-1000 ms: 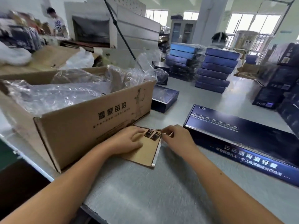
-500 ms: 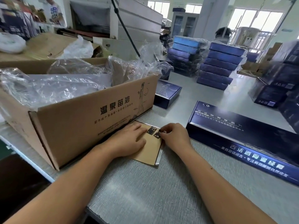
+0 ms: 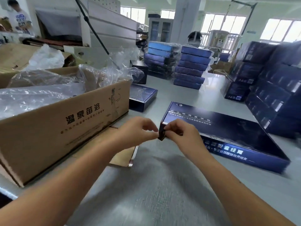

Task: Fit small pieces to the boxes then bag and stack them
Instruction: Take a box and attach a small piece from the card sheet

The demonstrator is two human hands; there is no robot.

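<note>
Dark and small, the piece (image 3: 161,134) is pinched from either side by the curled fingertips of the left hand (image 3: 138,131) and the right hand (image 3: 180,135), above the grey table (image 3: 162,193), at the near-left corner of the long blue box (image 3: 231,134).

dark piece (image 3: 161,135) blurred, card (image 3: 122,158) partly under left forearm (image 3: 97,152)
</note>
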